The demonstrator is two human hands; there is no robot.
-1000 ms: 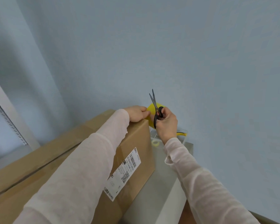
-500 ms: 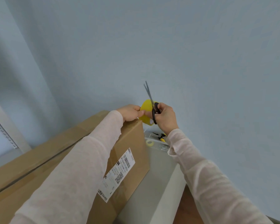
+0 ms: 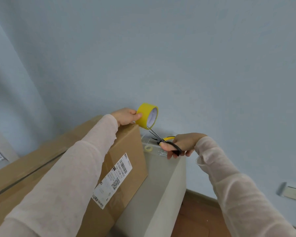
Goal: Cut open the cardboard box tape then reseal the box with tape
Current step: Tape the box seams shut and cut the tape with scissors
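The cardboard box stands on the left part of the bench, and its far end is close to the far edge, near the pale blue wall. On the side of the box that faces the right edge there is a white shipping label with a barcode and a square code.

The left hand lies over the far top corner of the box. Its thumb and fingers are curled around a yellow tape roll and grasp it by the outer band. The roll is in the air, just above and beyond this corner, and its open core is turned to the right.

The right hand is lower, above the far right part of the bench. Its fingers go through the black handles of the scissors and clench them. The thin blades are almost together and point up and to the left, with the tips at the lower rim of the yellow roll. I cannot tell if they touch it.

On the bench near the far edge, between the box and the right hand, lies a small clear tape ring. A tool with a yellow handle lies just behind the scissors, partly hidden by the hand. Both arms wear light thin sleeves. To the right of the bench there is a brown wooden floor.
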